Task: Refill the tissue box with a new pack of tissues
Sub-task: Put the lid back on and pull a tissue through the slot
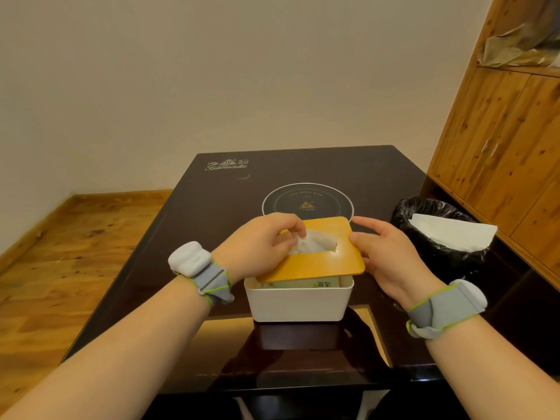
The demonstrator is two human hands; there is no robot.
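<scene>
A white tissue box point(298, 303) stands on the dark table point(188, 237), near its front edge. Inside it lies a pale green tissue pack point(306, 283), partly hidden by the lid. The yellow-orange lid point(318, 266) is held tilted above the box, its near edge low over the opening. My right hand point(385, 256) grips the lid's right edge. My left hand point(260, 244) pinches a white tissue point(312, 242) that sticks up through the lid's slot.
A round induction hob ring point(307, 201) is set into the table behind the box. A bin lined with a black bag point(436, 237) holding white paper point(451, 231) stands to the right. Wooden cabinets point(500, 131) rise at the right, wooden floor point(60, 253) at the left.
</scene>
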